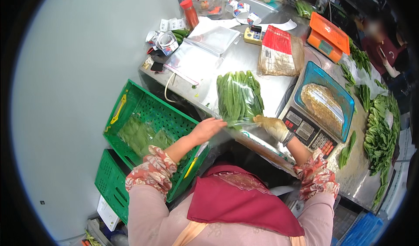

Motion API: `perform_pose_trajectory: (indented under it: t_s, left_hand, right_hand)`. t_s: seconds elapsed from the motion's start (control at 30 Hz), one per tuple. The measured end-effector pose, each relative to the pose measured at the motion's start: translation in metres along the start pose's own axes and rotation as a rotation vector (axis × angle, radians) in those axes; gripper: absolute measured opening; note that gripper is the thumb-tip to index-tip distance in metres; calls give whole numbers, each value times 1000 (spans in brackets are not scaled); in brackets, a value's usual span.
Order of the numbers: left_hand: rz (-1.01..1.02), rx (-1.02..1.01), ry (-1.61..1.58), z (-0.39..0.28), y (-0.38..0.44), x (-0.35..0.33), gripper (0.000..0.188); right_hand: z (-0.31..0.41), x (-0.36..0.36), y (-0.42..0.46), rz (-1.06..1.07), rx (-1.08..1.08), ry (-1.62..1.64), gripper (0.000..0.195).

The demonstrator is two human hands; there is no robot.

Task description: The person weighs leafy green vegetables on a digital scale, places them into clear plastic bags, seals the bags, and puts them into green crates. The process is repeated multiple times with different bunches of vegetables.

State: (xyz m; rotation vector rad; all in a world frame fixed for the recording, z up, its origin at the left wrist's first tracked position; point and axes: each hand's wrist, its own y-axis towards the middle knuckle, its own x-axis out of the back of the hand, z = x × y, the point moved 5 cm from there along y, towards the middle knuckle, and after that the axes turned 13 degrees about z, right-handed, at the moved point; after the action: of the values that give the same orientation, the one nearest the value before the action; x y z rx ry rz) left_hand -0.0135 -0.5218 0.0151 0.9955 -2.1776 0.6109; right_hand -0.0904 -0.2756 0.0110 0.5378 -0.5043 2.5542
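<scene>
A clear plastic bag of long leafy greens point(240, 97) lies on the steel table in front of me. Its near edge is towards my body. My right hand point(273, 128), in a soiled work glove, pinches the bag's near right corner. My left hand point(209, 129), bare, touches the near left corner with its fingers stretched out; whether they grip the film cannot be made out. Loose clear film hangs below the table edge between the hands. Left of me, a green plastic crate point(157, 98) holds several bagged greens point(137, 133).
A digital scale point(306, 129) with a blue pan point(348, 108) stands right of the bag. Beyond are flat plastic bags point(199, 56), label rolls point(167, 42), a red-and-white packet point(278, 49) and an orange scale point(329, 36). Loose greens point(381, 134) line the right side. Co-workers work across the table.
</scene>
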Motion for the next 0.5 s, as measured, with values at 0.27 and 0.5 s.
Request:
perform_pose_trajectory:
  t_s: [0.27, 0.5]
  left_hand:
    - [-650, 476, -1086, 76, 40, 23, 37]
    - [-640, 586, -879, 91, 47, 45, 14]
  right_hand:
    - [-40, 21, 56, -476, -547, 663, 55]
    - [-77, 11, 66, -465, -692, 672, 58]
